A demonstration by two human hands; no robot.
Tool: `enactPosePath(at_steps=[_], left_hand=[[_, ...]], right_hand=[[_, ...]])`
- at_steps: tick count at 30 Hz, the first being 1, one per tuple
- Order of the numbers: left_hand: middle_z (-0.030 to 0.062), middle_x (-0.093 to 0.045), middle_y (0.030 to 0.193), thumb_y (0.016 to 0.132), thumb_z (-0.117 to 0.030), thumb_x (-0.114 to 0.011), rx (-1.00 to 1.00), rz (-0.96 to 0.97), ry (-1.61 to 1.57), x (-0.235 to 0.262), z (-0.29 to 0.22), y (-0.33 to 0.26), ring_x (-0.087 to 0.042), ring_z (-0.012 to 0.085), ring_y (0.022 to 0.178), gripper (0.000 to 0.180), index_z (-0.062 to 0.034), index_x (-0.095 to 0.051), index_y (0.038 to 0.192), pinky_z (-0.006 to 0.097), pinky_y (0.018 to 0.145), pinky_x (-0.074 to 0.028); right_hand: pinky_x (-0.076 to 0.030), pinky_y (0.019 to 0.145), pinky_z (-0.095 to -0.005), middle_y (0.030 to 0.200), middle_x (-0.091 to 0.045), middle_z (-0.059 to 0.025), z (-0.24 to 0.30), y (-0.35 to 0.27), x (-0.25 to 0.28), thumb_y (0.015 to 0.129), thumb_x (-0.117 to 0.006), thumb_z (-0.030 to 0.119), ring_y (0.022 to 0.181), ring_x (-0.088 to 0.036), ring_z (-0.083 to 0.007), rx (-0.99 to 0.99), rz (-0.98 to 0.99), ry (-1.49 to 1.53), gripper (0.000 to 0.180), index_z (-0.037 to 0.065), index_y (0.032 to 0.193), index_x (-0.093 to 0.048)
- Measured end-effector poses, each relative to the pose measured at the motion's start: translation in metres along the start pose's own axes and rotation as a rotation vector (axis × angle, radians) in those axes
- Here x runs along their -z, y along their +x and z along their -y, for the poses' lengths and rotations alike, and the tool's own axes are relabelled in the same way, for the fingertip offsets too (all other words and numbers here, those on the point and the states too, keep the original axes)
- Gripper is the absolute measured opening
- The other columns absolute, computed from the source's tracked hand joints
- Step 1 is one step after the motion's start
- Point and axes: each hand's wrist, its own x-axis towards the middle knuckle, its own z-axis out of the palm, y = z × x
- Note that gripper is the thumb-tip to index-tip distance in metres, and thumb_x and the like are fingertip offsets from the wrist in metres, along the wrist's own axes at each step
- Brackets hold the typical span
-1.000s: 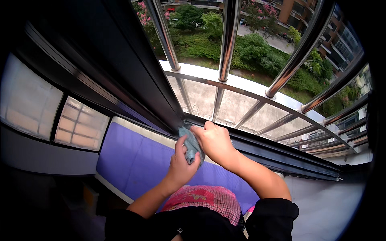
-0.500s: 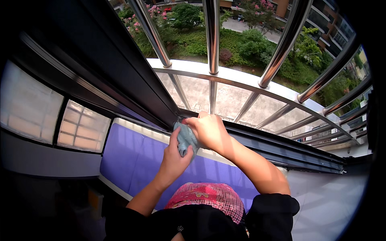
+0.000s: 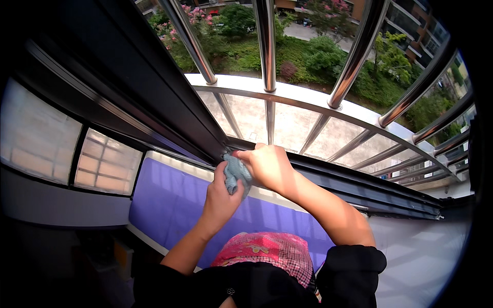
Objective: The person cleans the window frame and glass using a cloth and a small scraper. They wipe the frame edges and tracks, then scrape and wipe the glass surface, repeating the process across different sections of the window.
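A crumpled grey-blue cloth (image 3: 235, 171) is bunched between my two hands at the corner where the dark upright window frame (image 3: 197, 120) meets the grooved window track (image 3: 349, 179). My left hand (image 3: 224, 194) is closed on the cloth's near left side, thumb and fingers pinching its folds. From the right, my right hand (image 3: 268, 165) grips the cloth's upper part and presses it into the corner. Its fingertips are partly hidden behind the hand and cloth.
Shiny metal bars (image 3: 267, 46) rise from a curved rail (image 3: 308, 104) beyond the track. Below the track lies a purple padded surface (image 3: 169, 197) with a pale edge. Frosted panes (image 3: 105, 160) stand at left. A pink checked apron (image 3: 267, 251) covers my front.
The left hand has shifted slightly up and left, nearer the frame, with the cloth bunched a little tighter. My right hand stays nearly in place at the corner.
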Motion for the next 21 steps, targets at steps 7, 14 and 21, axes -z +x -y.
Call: enactPosePath(at_steps=[7, 14, 21], left_hand=[[0.0206, -0.064, 0.091, 0.082, -0.009, -0.062, 0.047, -0.013, -0.123, 0.005, -0.010, 0.004, -0.066, 0.0225, 0.086, 0.045, 0.0032, -0.048, 0.123, 0.031, 0.073, -0.050], [0.0239, -0.060, 0.101, 0.079, -0.015, -0.065, -0.243, -0.069, 0.115, -0.010, 0.003, 0.006, -0.061, 0.0372, 0.088, 0.056, 0.0043, -0.042, 0.127, 0.042, 0.075, -0.050], [0.0165, -0.054, 0.091, 0.071, -0.018, -0.071, -0.137, 0.170, 0.521, -0.019, -0.037, 0.016, -0.060, 0.0341, 0.080, 0.066, 0.0009, -0.043, 0.127, 0.041, 0.068, -0.050]], right_hand=[[-0.051, 0.061, -0.0413, 0.073, -0.060, -0.0163, 0.005, -0.001, 0.004, 0.085, -0.056, 0.020, 0.067, -0.062, -0.0322, -0.034, -0.029, 0.090, 0.020, 0.015, 0.099, -0.069], [-0.050, 0.065, -0.0431, 0.079, -0.061, -0.0151, 0.002, -0.019, 0.038, 0.086, -0.056, 0.022, 0.071, -0.062, -0.0340, -0.078, -0.032, 0.233, 0.017, 0.011, 0.092, -0.068], [-0.050, 0.066, -0.0425, 0.077, -0.061, -0.0172, 0.006, -0.020, 0.071, 0.085, -0.057, 0.021, 0.072, -0.062, -0.0348, -0.117, 0.054, 0.078, 0.017, 0.008, 0.088, -0.067]])
